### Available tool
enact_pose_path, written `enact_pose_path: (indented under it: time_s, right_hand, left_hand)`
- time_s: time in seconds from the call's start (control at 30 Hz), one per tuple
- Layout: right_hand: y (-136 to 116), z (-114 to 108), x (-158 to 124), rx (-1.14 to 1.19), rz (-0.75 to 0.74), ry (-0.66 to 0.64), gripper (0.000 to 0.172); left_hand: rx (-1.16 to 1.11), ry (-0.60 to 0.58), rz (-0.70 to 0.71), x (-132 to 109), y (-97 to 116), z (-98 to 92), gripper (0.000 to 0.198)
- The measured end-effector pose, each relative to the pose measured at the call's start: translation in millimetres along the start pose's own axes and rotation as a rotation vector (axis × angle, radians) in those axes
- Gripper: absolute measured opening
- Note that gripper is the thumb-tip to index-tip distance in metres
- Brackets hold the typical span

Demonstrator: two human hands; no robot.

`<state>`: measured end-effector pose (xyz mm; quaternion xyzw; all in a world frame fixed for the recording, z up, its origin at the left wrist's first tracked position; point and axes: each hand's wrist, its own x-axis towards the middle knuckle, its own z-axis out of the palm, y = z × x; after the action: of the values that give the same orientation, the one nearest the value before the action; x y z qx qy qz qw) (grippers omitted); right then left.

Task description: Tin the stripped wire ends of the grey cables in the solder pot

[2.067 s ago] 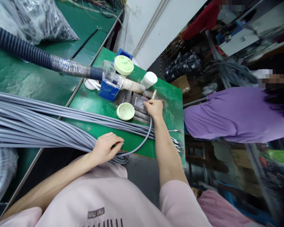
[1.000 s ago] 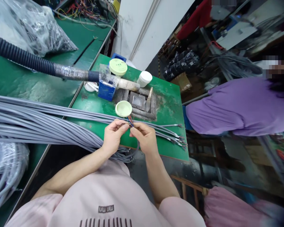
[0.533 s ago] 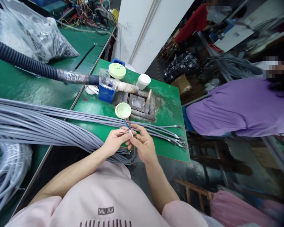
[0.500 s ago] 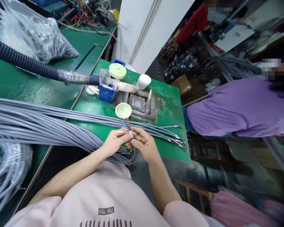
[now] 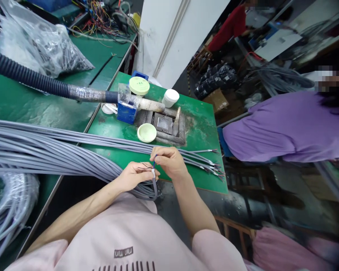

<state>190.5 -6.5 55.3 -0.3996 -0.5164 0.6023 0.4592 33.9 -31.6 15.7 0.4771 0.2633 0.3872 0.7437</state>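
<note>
Between the thumb and fingers of my left hand (image 5: 135, 176) is the end of a grey cable (image 5: 154, 183), with a white wrap where the jacket stops. Thin dark wires stick out to the left of it. My right hand (image 5: 170, 162) pinches the blue and other coloured wires (image 5: 154, 161) just above the wrap; its fingers hide their tips. A large bundle of grey cables (image 5: 59, 150) runs from the left under my hands. Several stripped cable ends (image 5: 214, 167) lie on the green table to the right.
A shallow pale-green cup (image 5: 147, 133) stands beyond my hands, before a grimy framed block with a square metal plate (image 5: 164, 123). A black hose (image 5: 87, 93) reaches over a blue box (image 5: 127, 111). White tub (image 5: 171, 98) behind. A person in purple (image 5: 282, 128) sits at right.
My right hand has moved up from the cable's wrap onto the coloured wires, closing around them. My left hand has shifted slightly down and still holds the cable end.
</note>
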Motion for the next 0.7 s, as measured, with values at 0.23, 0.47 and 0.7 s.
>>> enact_pose_path:
  time_s: [0.23,0.47,0.7]
  right_hand:
    - [17,9,-11,-0.157,-0.185,0.281,0.003]
    - [17,-4,-27,-0.617,-0.49,0.308,0.031]
    - [18,-15,-37,-1.098,-0.82,-0.048,0.055]
  left_hand:
    - [-0.072,0.262,0.011,-2,-15,-9.7,0.029]
    - [-0.299,0.334,-0.075,4,-5,-8.6,0.033]
    - [-0.473,0.268,-0.064,12,6,-4.9,0.031]
